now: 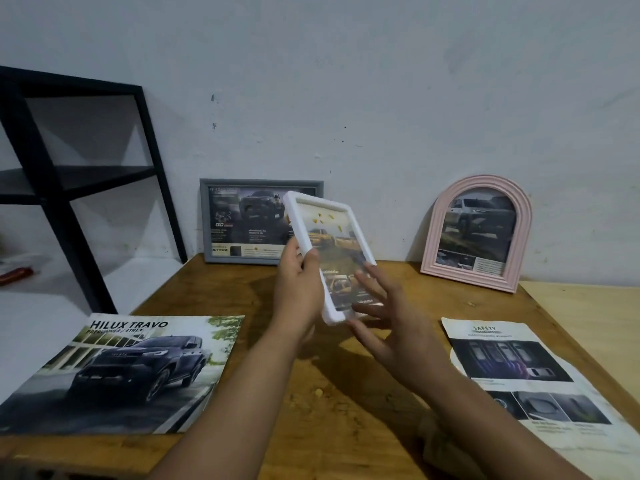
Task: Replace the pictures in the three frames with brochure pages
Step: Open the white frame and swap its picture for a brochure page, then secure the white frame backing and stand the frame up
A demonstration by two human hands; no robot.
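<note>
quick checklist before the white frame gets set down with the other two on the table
1. Left hand grips the white frame by its edge: ok.
2. Right hand open, fingers spread at the frame's front lower part: ok.
3. Brochure page sits inside the white frame: ok; whether it is straight, cannot tell.
4. Grey frame and pink arched frame both lean on the wall with pages in: ok.
5. Bare table between those two frames: ok.
6. White frame's back closed: cannot tell.
</note>
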